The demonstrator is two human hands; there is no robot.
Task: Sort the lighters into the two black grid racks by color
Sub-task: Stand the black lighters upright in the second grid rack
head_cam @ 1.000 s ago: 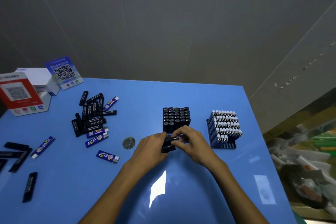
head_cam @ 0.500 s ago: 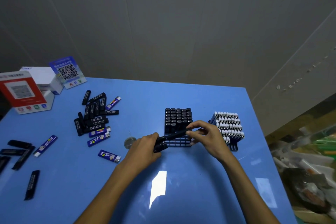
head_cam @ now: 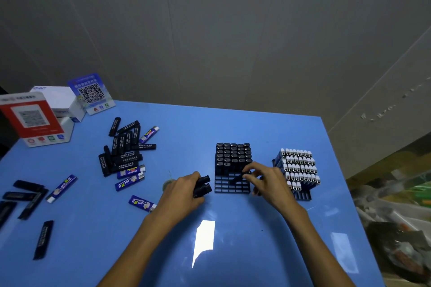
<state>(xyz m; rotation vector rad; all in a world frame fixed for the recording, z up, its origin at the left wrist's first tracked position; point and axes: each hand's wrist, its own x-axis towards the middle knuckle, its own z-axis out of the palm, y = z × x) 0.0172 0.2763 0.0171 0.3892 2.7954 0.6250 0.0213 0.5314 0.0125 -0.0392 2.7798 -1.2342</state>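
Observation:
Two black grid racks stand on the blue table. The left rack (head_cam: pixel 231 187) holds black lighters in its far rows; its near rows are bare. The right rack (head_cam: pixel 303 196) is mostly filled with blue, white-capped lighters. My right hand (head_cam: pixel 268 180) pinches one black lighter (head_cam: pixel 238 178), tilted over the left rack's bare cells. My left hand (head_cam: pixel 184 190) grips a few black lighters (head_cam: pixel 203 186) just left of that rack. A heap of loose black lighters (head_cam: pixel 123 149) lies at the left, with loose blue lighters (head_cam: pixel 129 183) beside it.
More black lighters (head_cam: pixel 25 196) and a blue one (head_cam: pixel 61 187) lie near the left edge. A red QR sign (head_cam: pixel 32 119), a white box (head_cam: pixel 58 100) and a blue QR sign (head_cam: pixel 92 93) stand at the back left. A small round disc (head_cam: pixel 168 183) sits behind my left hand.
My hands have separated. My right hand took one black lighter from the bundle and carried it over the left rack; my left hand stays beside the rack with the others.

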